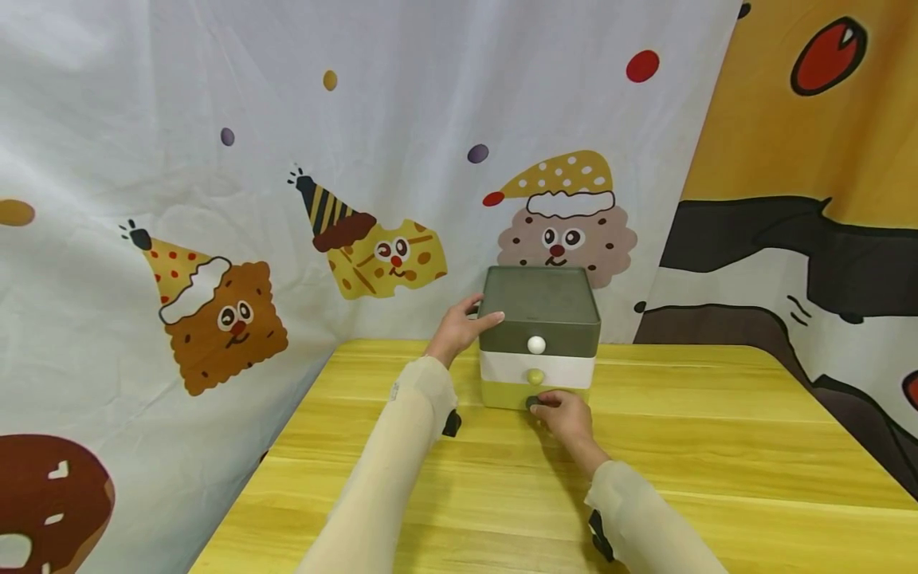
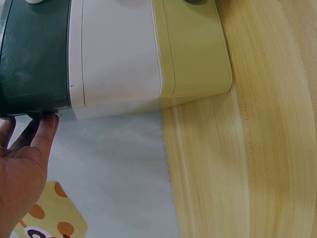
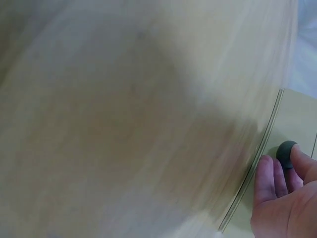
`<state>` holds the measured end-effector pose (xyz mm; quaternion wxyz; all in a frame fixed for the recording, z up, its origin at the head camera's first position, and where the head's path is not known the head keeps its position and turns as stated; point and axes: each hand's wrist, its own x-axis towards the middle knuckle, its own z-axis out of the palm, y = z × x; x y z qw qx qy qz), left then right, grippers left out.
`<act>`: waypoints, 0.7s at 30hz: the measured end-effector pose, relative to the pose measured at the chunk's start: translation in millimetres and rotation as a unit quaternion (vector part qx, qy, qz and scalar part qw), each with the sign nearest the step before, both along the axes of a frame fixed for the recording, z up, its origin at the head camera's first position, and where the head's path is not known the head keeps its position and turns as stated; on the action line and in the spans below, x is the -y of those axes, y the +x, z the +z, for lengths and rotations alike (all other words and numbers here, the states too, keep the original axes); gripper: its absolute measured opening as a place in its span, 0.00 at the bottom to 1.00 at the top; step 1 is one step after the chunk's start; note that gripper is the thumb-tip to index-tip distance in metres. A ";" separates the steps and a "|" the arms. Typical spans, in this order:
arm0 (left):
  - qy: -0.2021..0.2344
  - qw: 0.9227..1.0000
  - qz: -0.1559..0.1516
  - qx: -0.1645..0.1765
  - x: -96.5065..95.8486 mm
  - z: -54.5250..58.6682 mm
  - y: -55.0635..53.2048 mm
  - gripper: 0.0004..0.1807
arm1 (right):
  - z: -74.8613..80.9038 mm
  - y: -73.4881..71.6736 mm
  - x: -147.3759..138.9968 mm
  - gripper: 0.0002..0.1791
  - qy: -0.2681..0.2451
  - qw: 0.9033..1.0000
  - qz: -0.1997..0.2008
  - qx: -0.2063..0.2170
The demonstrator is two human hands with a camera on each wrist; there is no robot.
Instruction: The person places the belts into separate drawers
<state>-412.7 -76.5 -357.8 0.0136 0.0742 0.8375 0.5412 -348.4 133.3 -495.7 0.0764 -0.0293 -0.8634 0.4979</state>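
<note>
A small three-drawer storage box (image 1: 539, 295) stands on the table, with a dark green top tier, a white middle and a yellow-green bottom. Its knobs are a white knob (image 1: 536, 344), a yellow-green knob (image 1: 535, 376) and a dark green knob (image 3: 286, 153), top to bottom. My left hand (image 1: 459, 328) rests against the left side of the top tier, fingers extended along it and thumb near the upper front corner. With thumb and fingers, my right hand (image 1: 566, 418) pinches the dark green knob of the bottom drawer. All the drawers look closed.
The wooden table (image 1: 717, 430) reaches back to a white hanging cloth (image 1: 402, 96) printed with cartoon biscuits and cheese. Close behind the box is this cloth, and a yellow and black printed part (image 1: 810, 159) hangs at the right.
</note>
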 end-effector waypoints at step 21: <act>-0.005 1.000 -0.014 0.002 0.3 -1.3 0.3 0.45 | -0.3 5.4 -19.3 0.14 -0.023 0.999 0.023 0.021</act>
